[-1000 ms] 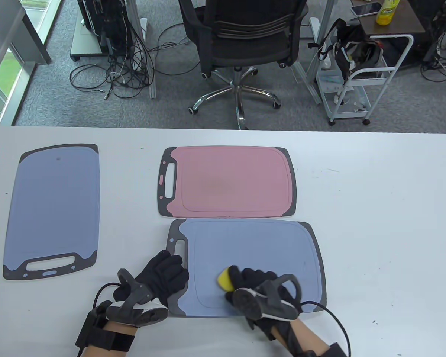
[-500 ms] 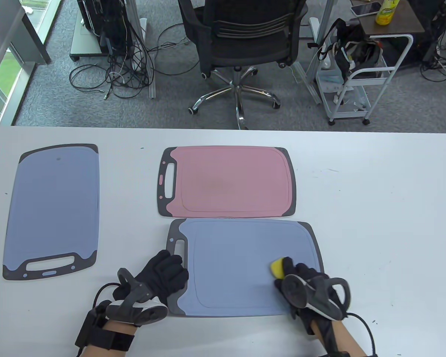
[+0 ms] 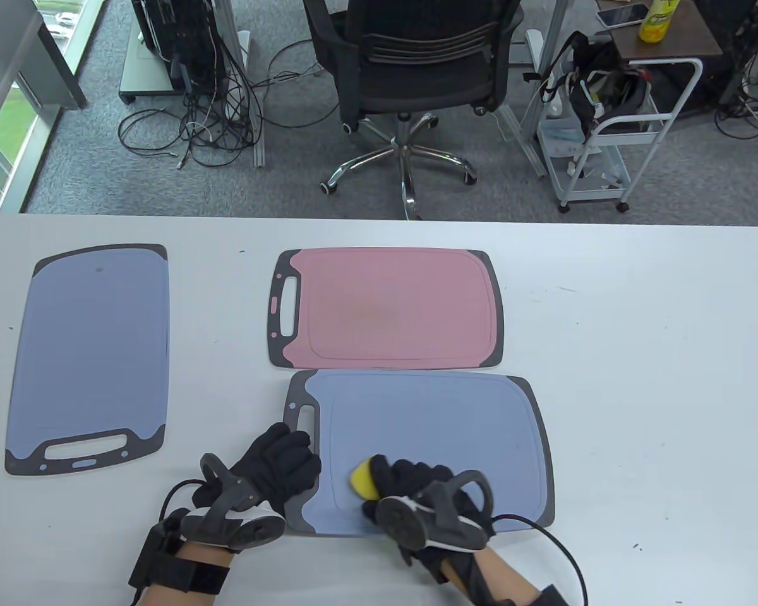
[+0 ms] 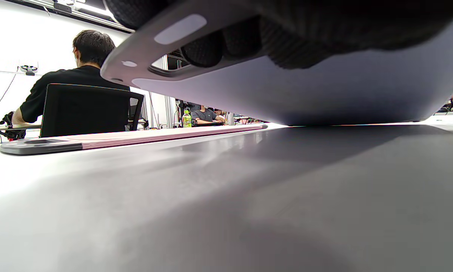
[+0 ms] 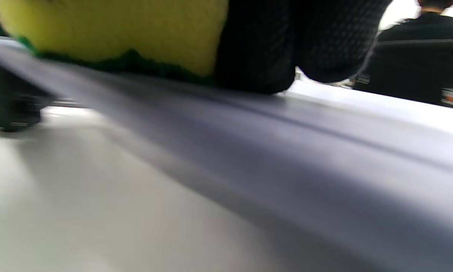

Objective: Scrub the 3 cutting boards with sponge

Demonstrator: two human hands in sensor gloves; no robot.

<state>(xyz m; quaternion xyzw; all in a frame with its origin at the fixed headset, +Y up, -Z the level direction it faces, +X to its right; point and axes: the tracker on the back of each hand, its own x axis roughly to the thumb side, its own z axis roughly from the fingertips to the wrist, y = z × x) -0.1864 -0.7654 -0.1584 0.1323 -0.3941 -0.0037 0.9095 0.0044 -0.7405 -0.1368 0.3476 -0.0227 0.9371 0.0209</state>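
Note:
Three cutting boards lie on the white table: a blue one (image 3: 88, 353) at the left, a pink one (image 3: 391, 309) in the middle, and a second blue one (image 3: 429, 429) just in front of it. My left hand (image 3: 281, 461) rests with its fingers flat on the near blue board's handle end (image 4: 324, 87). My right hand (image 3: 410, 483) grips a yellow sponge (image 3: 361, 478) with a green underside (image 5: 117, 30). It presses the sponge onto the near-left part of that board (image 5: 287, 151). The pink board (image 4: 136, 136) shows edge-on in the left wrist view.
Beyond the table's far edge stand a black office chair (image 3: 417, 69), a white wire cart (image 3: 613, 139) and loose cables (image 3: 196, 126) on the carpet. In the left wrist view a person (image 4: 79, 71) sits with their back to me, and a green bottle (image 4: 187, 119) stands further off.
My right hand swept the sponge to the board's right end, then back left past where it started. The left hand and all three boards stayed where they were.

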